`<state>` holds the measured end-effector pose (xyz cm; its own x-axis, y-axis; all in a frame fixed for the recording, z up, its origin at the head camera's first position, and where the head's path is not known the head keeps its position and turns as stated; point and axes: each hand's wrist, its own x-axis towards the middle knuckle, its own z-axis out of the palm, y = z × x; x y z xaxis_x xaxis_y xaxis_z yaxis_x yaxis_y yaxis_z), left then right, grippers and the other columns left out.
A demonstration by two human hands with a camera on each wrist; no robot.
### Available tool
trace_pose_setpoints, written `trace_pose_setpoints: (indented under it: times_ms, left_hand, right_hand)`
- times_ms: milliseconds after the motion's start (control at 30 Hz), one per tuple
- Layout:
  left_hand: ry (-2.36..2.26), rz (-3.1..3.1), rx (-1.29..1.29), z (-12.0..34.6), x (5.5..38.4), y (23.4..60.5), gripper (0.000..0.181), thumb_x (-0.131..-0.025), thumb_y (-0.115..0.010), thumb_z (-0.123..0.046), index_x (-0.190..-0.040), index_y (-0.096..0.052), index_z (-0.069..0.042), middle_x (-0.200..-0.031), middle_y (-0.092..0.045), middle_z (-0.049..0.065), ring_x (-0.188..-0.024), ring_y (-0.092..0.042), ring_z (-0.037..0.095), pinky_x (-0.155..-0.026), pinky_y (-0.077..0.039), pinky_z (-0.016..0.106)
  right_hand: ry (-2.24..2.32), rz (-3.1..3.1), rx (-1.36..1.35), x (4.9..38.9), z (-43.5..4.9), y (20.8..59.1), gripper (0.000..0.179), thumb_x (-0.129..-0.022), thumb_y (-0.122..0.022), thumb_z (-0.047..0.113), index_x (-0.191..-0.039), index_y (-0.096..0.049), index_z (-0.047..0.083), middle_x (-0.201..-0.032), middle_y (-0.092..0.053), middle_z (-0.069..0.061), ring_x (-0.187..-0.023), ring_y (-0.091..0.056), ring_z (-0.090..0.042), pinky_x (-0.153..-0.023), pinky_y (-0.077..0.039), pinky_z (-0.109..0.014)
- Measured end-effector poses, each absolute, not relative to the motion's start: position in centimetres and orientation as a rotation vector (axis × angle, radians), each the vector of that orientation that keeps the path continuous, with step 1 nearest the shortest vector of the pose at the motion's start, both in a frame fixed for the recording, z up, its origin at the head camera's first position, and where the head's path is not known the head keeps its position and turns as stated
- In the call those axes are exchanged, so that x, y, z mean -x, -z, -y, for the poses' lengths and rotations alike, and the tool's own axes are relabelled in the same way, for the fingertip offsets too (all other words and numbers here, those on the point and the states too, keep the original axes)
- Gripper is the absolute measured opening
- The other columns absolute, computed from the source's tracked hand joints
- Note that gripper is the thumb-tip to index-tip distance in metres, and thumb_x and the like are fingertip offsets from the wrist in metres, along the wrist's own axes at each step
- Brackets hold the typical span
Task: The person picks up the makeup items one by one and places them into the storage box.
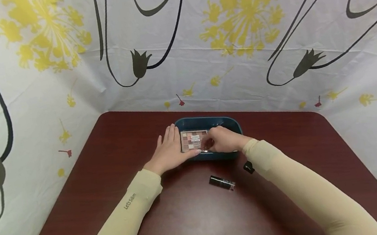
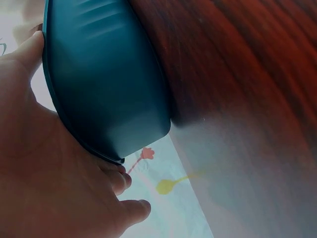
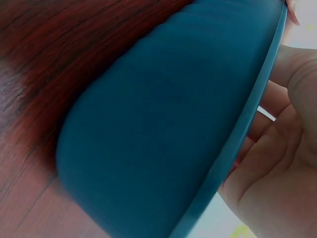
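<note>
A dark blue plastic basket [image 1: 189, 120] stands toward the back of the table, its ribbed wall [image 2: 106, 69] filling much of the left wrist view. In it lies an eyeshadow palette [image 1: 188, 140] with rows of pinkish and brown pans. My left hand [image 1: 169, 151] rests against the basket's left end with straight fingers, its thumb along the front rim. Reaching in over the front, my right hand [image 1: 225, 139] has curled fingers that pinch the palette's lower right edge. Something small and shiny shows by those fingertips. In the right wrist view, the basket wall [image 3: 148, 119] hides the fingertips.
A black tube with a clear end, like a lipstick [image 1: 222, 182], lies on the dark red-brown table [image 1: 195, 220] in front of the basket. Beside the right sleeve is a small black object [image 1: 248, 167], partly covered. Patterned white cloth [image 1: 182, 66] hangs behind the table.
</note>
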<state>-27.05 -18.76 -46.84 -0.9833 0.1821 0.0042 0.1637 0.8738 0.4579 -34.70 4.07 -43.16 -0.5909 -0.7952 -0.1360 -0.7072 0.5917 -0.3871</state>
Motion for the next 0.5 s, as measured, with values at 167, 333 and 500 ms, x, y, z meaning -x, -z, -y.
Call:
trace_pose_setpoints:
  times_ms: [167,333,500]
  left_hand:
    - [-0.733,-3.004,-0.286,18.8,27.0,46.8,0.125,-0.080,-0.046,-0.088,-0.160,-0.005,-0.001,-0.168,0.005,0.014,-0.154,0.006,0.026,-0.119,-0.003,0.057]
    - [-0.726,-3.009,-0.289,18.8,27.0,46.7,0.126,-0.080,-0.045,-0.089,-0.160,-0.006,0.000,-0.168,0.006,0.013,-0.154,0.006,0.026,-0.119,-0.004,0.057]
    - [-0.718,-3.006,-0.294,18.8,27.0,46.7,0.124,-0.081,-0.044,-0.088,-0.160,-0.006,0.000,-0.168,0.007,0.013,-0.154,0.006,0.027,-0.119,-0.004,0.057]
  right_hand:
    - [0.435,-2.499,1.266,34.9,-3.5,43.2,0.025,-0.090,-0.072,0.001,-0.103,-0.078,0.021,-0.094,-0.071,0.010,-0.082,-0.065,-0.002,-0.076,-0.056,-0.027]
    - [0.424,-2.488,1.289,35.1,-2.7,43.4,0.021,-0.090,-0.073,0.004,-0.100,-0.079,0.021,-0.092,-0.072,0.010,-0.080,-0.065,-0.002,-0.075,-0.056,-0.027]
    - [0.397,-2.493,1.292,35.3,-1.9,43.7,0.018,-0.089,-0.075,0.007,-0.096,-0.079,0.022,-0.089,-0.070,0.011,-0.077,-0.064,-0.004,-0.073,-0.055,-0.028]
